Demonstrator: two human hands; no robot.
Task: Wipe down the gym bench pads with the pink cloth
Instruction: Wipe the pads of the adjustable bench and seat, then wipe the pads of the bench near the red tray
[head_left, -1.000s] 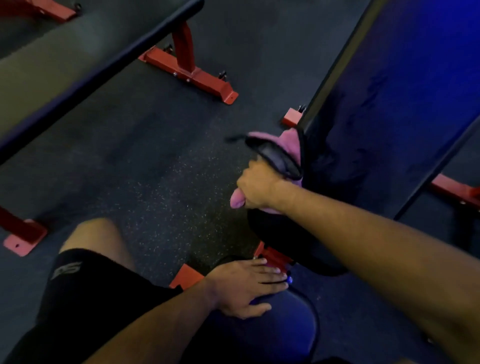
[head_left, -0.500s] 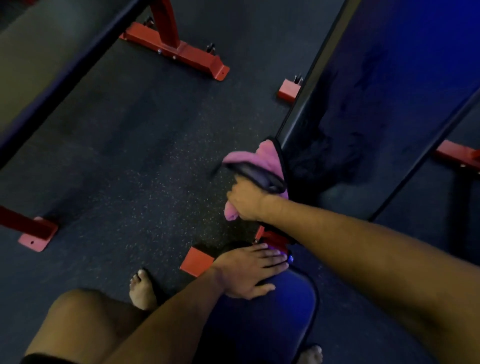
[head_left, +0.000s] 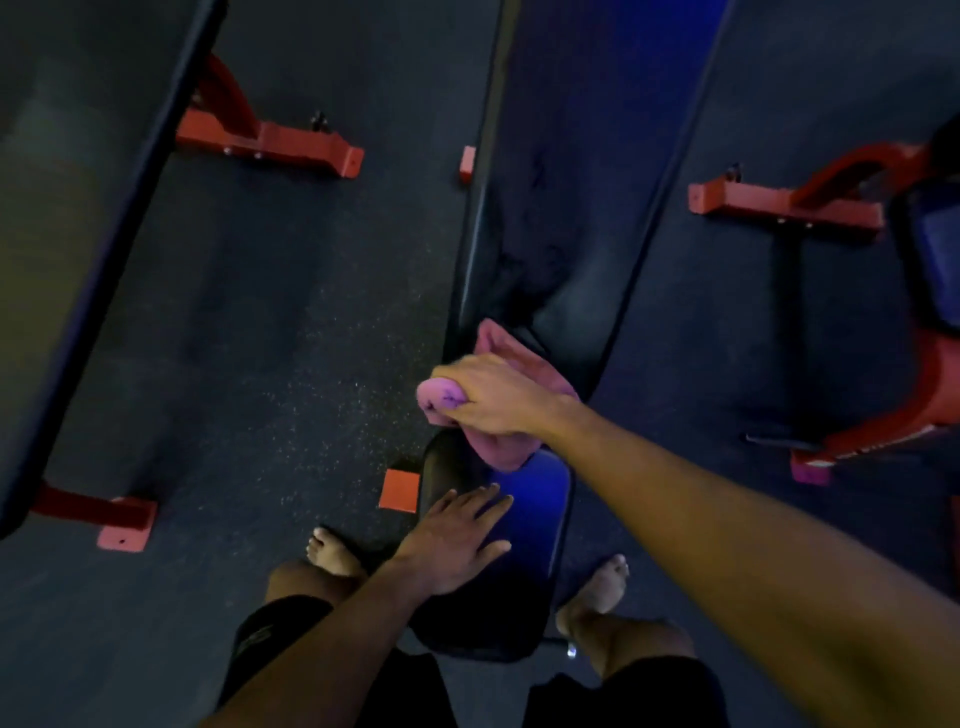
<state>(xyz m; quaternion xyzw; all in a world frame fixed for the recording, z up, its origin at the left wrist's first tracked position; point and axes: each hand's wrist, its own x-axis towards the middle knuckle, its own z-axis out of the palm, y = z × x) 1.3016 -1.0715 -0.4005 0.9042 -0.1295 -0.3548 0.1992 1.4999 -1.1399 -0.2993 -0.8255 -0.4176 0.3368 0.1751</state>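
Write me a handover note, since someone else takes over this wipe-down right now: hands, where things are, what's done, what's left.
Right hand grips the bunched pink cloth at the near end of the long back pad, over the gap to the seat pad.
Left hand rests flat, fingers spread, on the seat pad.
Done: cannot tell which surfaces are wiped; the back pad shows dark smears further up.
Left: likely the seat pad, any missed back-pad areas, and the neighbouring bench pad on the left.

We are seeing open floor lying left of our bench's back pad; red frame feet and a neighbouring bench are hemming it in.
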